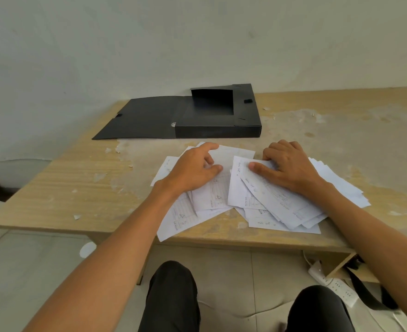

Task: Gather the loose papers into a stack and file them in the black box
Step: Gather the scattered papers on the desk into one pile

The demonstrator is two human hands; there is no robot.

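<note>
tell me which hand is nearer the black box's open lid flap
Left. The left hand lies below the lid flap; the right hand is farther right.

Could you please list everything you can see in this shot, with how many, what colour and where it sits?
black box: one, black, far middle of the table, lid flap open flat to its left.
loose papers: many overlapping sheets, white with print and handwriting, near edge of the table, one corner overhanging.
table: one, light wood with peeling patches, against the wall.
wall: pale grey-white, behind the table.
power strip: one, white, on the floor at lower right.
black strap: one, by the power strip.
left hand: resting on the left sheets.
right hand: pressing on the right pile.
knees: two, dark trousers, bottom.
</note>
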